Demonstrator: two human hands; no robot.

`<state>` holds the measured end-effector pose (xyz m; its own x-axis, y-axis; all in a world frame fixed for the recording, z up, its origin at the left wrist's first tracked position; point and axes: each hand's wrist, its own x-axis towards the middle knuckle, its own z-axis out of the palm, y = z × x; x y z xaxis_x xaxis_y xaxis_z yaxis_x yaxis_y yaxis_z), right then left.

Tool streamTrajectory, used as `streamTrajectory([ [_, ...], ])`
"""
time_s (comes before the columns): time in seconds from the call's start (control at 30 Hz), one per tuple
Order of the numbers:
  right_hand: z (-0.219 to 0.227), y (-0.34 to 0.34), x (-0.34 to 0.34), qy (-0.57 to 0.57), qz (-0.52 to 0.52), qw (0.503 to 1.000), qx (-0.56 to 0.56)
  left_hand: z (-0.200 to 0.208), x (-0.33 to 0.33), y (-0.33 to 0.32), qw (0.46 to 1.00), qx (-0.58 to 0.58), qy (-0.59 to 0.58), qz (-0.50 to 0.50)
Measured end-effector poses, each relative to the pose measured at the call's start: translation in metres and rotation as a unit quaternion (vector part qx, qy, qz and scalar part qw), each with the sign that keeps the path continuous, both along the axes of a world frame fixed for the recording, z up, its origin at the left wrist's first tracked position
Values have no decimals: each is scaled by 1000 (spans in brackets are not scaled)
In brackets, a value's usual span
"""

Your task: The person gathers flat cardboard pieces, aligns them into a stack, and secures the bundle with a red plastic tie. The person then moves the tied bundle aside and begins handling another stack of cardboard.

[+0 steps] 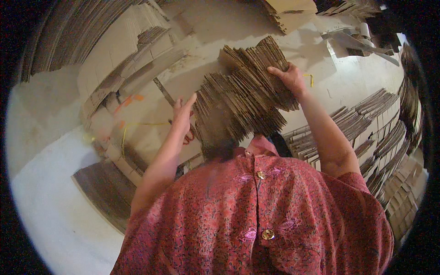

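floor [55, 206] pale | flat cardboard stacks [366, 123] right | yellow strap [124, 133] | red patterned blouse [256, 215]

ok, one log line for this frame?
left hand: flat against cardboard stack | right hand: gripping stack's top edge | stack: upright, fanned

Cardboard bundle between two hands, stacks all around

The bundle of cardboard sheets [247, 103] is flanked by the left hand [183, 114] and right hand [291, 78]; flat stacks [123, 50] are piled left, fanned stacks [380, 123] right.
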<state>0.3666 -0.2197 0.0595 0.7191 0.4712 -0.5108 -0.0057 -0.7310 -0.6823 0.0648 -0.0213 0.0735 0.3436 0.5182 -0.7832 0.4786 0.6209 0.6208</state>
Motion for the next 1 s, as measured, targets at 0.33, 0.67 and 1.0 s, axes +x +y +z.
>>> streamTrajectory([
  [0.33, -7, -3, 2, 5, 8, 1000, 22, -21, -17, -44, 996, 86, -11, 6],
  [0.67, -11, -2, 4, -5, 5, 999, 31, -59, -21, -61, 972, 24, -68, 222],
  [1.0, 5, 1, 2, 20, 67, 997, -15, -60, -24, -67, 965, 38, -41, 255],
])
